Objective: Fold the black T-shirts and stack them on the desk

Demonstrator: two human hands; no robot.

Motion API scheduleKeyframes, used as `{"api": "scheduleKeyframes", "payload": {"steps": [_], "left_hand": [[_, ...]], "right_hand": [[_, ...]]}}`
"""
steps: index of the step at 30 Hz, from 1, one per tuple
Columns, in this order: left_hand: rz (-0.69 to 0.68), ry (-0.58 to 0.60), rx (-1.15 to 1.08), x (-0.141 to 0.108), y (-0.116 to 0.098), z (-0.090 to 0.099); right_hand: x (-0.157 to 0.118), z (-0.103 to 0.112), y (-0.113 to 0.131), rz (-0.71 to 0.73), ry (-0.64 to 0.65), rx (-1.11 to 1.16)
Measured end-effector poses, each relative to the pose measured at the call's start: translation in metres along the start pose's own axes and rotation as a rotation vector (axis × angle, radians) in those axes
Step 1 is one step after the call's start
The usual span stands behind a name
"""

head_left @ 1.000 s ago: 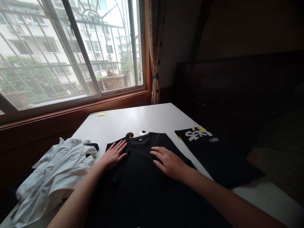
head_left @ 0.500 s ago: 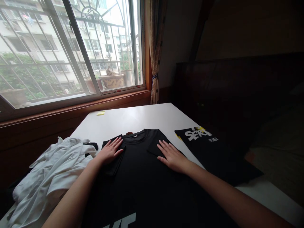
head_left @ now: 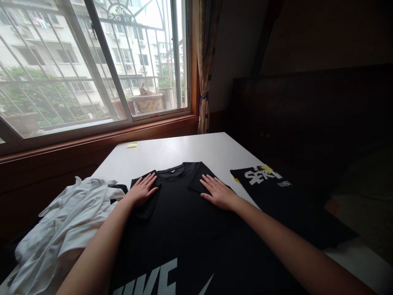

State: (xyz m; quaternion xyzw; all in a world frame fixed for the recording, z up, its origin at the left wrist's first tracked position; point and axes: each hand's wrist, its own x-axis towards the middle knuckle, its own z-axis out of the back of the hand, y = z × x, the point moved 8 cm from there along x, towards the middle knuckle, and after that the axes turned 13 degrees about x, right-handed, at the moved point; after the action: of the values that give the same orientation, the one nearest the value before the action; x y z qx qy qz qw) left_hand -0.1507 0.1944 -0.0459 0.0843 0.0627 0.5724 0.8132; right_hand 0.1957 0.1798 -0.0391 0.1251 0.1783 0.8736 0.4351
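A black T-shirt (head_left: 181, 229) lies spread on the white table, its collar towards the far side and grey lettering near the bottom of the view. Both its sleeves are turned inward over the body. My left hand (head_left: 143, 190) rests flat on the left sleeve by the shoulder, fingers stretched out. On the right sleeve my right hand (head_left: 218, 192) lies flat too, fingers a little apart. Neither hand grips the cloth. The lower end of the shirt runs out of view.
Crumpled white clothes (head_left: 70, 221) are heaped at the left edge of the white table (head_left: 172, 147). To the right lies another black garment (head_left: 285, 209) with white and yellow print. A yellow sticker (head_left: 132, 145) is near the far left corner. Beyond stand a window and a curtain (head_left: 204, 69).
The black T-shirt has shifted slightly away from me, showing more of its lettering. Both hands stay flat on the sleeves, the right one slightly farther up and left. The view has tilted a little.
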Motion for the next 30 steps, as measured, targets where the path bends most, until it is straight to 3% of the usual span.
{"api": "scheduleKeyframes", "payload": {"steps": [30], "left_hand": [[0.01, 0.003, 0.011, 0.0047, 0.0032, -0.0032]], "right_hand": [[0.0018, 0.0005, 0.0004, -0.009, -0.005, -0.008]]}}
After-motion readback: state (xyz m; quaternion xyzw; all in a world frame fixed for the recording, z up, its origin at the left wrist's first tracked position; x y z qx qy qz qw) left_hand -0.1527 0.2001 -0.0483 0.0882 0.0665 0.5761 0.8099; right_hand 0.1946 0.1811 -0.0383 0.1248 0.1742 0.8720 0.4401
